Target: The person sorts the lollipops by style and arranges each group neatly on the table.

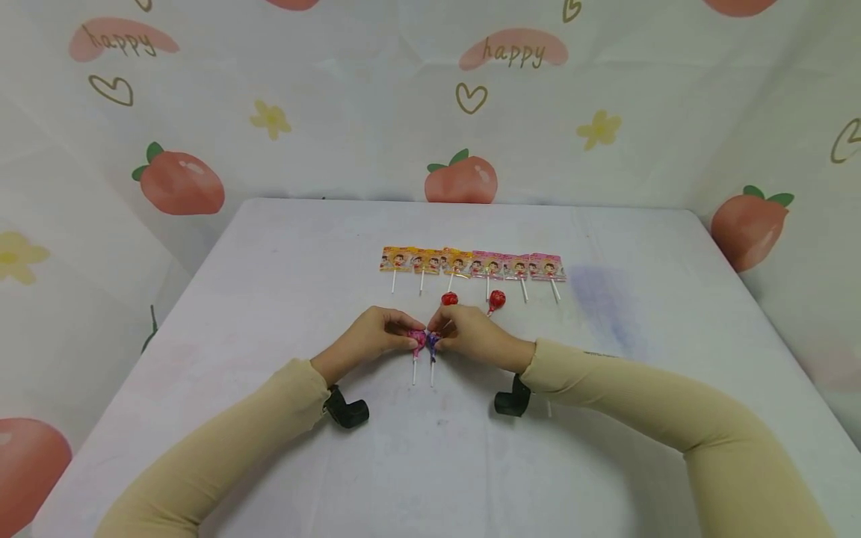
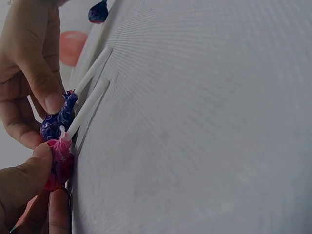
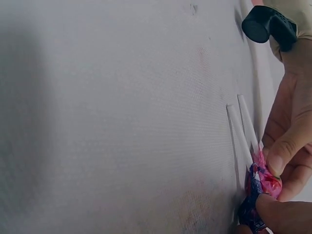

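My left hand [image 1: 373, 335] pinches a pink-wrapped lollipop [image 1: 418, 339] by its round head, thumb on the near side. Beside it, a dark blue-purple wrapped lollipop [image 1: 433, 343] is pinched between the thumb and fingers of my right hand [image 1: 480, 336]. The two heads sit side by side, touching or nearly so in the left wrist view. Both white sticks [image 2: 92, 108] lie nearly parallel, pointing toward me over the white tabletop. Just beyond my hands are two red lollipops [image 1: 496, 300], one partly behind the right hand.
Farther back runs a row of flat-packaged lollipops, yellow packets [image 1: 398, 259] on the left and pink packets [image 1: 548, 267] on the right, sticks toward me. Another dark blue lollipop [image 2: 98, 12] shows past my right hand in the left wrist view. A printed cloth [image 1: 363, 97] hangs behind the table.
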A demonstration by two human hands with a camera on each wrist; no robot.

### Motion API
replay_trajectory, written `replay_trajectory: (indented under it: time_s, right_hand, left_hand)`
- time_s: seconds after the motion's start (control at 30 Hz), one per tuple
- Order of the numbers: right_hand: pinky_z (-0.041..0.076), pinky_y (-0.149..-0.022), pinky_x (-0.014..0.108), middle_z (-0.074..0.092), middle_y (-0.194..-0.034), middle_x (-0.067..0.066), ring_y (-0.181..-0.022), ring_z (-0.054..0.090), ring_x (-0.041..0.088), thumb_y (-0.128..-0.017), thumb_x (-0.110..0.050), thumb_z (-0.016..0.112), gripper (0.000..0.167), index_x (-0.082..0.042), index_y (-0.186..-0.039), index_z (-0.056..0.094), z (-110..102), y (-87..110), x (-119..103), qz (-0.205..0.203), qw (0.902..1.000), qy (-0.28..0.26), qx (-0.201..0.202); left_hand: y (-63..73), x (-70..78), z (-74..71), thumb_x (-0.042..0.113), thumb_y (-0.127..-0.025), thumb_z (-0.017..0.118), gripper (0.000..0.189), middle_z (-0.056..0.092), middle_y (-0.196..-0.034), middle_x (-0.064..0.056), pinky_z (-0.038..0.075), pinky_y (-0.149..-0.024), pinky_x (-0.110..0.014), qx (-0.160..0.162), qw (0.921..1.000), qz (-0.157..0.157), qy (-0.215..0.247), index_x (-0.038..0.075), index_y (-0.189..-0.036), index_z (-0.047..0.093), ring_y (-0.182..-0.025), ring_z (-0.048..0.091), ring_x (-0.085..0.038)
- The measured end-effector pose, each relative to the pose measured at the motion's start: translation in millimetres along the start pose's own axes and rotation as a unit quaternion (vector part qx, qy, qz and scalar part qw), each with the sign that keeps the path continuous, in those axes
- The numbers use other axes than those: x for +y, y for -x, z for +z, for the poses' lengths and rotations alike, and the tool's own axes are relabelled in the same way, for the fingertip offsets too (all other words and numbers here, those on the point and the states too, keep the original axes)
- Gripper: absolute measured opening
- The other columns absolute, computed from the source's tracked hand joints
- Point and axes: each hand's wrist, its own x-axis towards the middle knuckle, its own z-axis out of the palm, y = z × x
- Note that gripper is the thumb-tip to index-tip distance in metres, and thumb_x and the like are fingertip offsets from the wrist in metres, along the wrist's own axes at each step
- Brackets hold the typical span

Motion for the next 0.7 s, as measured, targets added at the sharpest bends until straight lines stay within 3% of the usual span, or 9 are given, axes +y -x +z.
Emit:
replay_trajectory:
  time_s: [0.7]
  right_hand:
    - [0.053, -0.085, 0.030, 0.069, -0.103, 0.006, -0.100, 0.066, 0.018, -0.083, -0.004, 0.075, 0.021, -0.005, -0.102, 0.066, -0.6, -0.5, -1.3, 0.005, 1.0000, 0.003, -0.008]
  left_hand:
    - [-0.7, -0.3, -0.6, 0.010, -0.083, 0.076, 0.024, 0.074, -0.100, -0.005, 0.049, -0.084, -0.029, -0.004, 1.0000, 0.000, -0.004, 0.009, -0.107, 0.075, -0.089, 0.066, -0.010]
